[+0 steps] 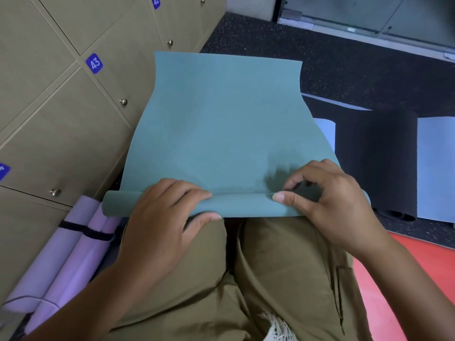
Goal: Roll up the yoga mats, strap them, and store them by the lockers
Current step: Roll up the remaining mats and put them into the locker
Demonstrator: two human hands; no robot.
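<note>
A teal yoga mat lies spread on the dark floor ahead of my knees, its near end turned into a thin roll. My left hand grips the left part of that roll, fingers curled over the top and thumb beneath. My right hand pinches the right part of the roll with thumb and curled fingers. Two rolled purple mats bound by a black strap lie along the foot of the lockers at lower left.
Tan numbered lockers run along the left. A black mat and a light blue mat lie spread on the right. Red flooring begins at lower right. A glass door stands at the far right.
</note>
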